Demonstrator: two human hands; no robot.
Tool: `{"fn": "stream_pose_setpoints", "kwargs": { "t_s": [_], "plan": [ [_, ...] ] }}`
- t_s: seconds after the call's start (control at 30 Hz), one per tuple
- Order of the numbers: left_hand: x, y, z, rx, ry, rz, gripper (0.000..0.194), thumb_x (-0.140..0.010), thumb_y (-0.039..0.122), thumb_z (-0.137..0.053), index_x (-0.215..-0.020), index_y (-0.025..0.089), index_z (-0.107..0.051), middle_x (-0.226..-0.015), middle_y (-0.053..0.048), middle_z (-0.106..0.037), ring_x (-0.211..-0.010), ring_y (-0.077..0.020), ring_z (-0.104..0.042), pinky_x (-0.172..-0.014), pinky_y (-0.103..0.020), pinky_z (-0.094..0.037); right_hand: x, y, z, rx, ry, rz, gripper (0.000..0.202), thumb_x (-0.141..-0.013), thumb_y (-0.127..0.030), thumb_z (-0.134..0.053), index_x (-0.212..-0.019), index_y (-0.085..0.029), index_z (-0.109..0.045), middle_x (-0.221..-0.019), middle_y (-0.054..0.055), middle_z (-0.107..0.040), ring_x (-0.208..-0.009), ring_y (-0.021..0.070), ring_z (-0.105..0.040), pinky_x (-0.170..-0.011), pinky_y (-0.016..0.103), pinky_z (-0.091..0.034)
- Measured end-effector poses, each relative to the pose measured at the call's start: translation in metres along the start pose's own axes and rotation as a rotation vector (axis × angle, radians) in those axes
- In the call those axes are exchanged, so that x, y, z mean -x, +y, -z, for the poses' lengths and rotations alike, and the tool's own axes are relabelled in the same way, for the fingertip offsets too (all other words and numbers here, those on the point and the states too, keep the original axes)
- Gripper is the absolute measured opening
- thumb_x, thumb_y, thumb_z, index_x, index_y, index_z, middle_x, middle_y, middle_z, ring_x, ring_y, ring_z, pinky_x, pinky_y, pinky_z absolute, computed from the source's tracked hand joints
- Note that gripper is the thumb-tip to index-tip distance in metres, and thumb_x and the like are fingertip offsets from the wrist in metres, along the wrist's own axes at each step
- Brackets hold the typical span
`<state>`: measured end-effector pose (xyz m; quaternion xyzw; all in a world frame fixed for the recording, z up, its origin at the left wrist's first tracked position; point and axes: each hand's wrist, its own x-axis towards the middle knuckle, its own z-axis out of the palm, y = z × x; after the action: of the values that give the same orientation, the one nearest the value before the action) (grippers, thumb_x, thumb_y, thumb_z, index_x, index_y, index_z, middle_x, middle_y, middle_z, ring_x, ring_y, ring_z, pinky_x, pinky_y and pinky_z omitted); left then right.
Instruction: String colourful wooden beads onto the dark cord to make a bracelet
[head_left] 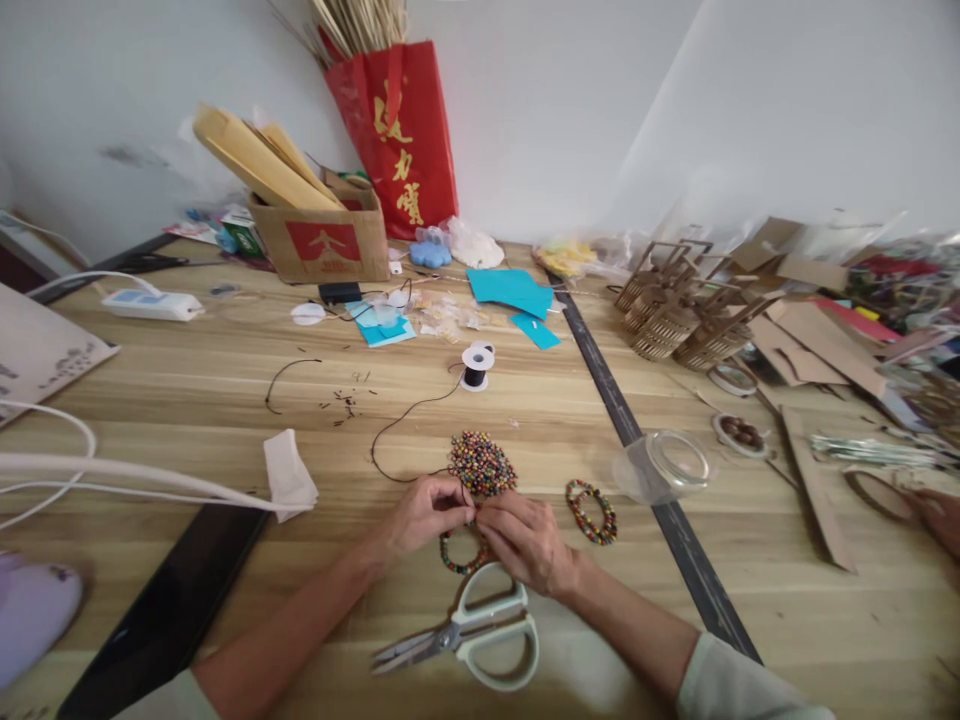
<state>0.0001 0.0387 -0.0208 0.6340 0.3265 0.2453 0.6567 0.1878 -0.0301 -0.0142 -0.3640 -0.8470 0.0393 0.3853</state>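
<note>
My left hand (pixel 429 512) and my right hand (pixel 526 538) meet at a beaded bracelet (pixel 463 568), fingertips pinched close together at its upper end. A black cord (pixel 381 458) runs from a white spool (pixel 475 368) to my left fingers. Just beyond the hands lies a heap of small multicoloured beads (pixel 484 463). To the right of my right hand rest beaded bracelets (pixel 592 512). Scissors (pixel 480 635) with pale green handles lie in front of the hands, blades pointing left. The exact knot or cord end between the fingertips is too small to make out.
Cord scraps (pixel 345 403) and folded white paper (pixel 287 473) lie to the left. A clear plastic jar (pixel 660 468) stands right, with small woven baskets (pixel 667 315) behind it. A cardboard box (pixel 322 245) and red bag (pixel 412 140) stand at the back. Another person's hand (pixel 941 515) shows far right.
</note>
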Motion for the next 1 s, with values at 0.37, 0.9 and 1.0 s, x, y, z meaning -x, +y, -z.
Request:
{"fn": "stream_pose_setpoints", "kwargs": {
  "t_s": [0.37, 0.9, 1.0],
  "plan": [
    [0.001, 0.013, 0.001, 0.027, -0.027, 0.066, 0.032, -0.068, 0.041, -0.075, -0.065, 0.012, -0.063, -0.064, 0.001, -0.056, -0.060, -0.0109, -0.046, -0.059, -0.023, -0.035, -0.001, 0.000, 0.004, 0.033, -0.054, 0.079, 0.019, -0.098, -0.013, -0.042, -0.107, -0.015, -0.059, -0.091, 0.010, -0.069, -0.075, 0.0154, -0.065, -0.062, 0.023, -0.052],
    [0.002, 0.012, 0.001, 0.039, 0.026, 0.043, 0.031, -0.069, 0.041, -0.075, -0.067, 0.012, -0.065, -0.066, 0.000, -0.057, -0.066, -0.0128, -0.050, -0.065, -0.024, -0.038, -0.007, 0.002, 0.000, -0.498, -0.071, -0.465, 0.018, -0.093, -0.028, -0.054, -0.086, -0.014, -0.063, -0.066, 0.000, -0.057, -0.053, 0.0091, -0.046, -0.048, 0.019, -0.036],
    [0.003, 0.013, 0.000, 0.027, 0.022, 0.019, 0.031, -0.069, 0.041, -0.075, -0.066, 0.012, -0.065, -0.067, 0.000, -0.058, -0.067, -0.0135, -0.050, -0.065, -0.024, -0.039, -0.007, 0.003, 0.000, -0.542, -0.087, -0.507, 0.022, -0.093, -0.031, -0.054, -0.084, -0.014, -0.063, -0.066, 0.000, -0.057, -0.055, 0.0091, -0.045, -0.049, 0.019, -0.035]
  ]
}}
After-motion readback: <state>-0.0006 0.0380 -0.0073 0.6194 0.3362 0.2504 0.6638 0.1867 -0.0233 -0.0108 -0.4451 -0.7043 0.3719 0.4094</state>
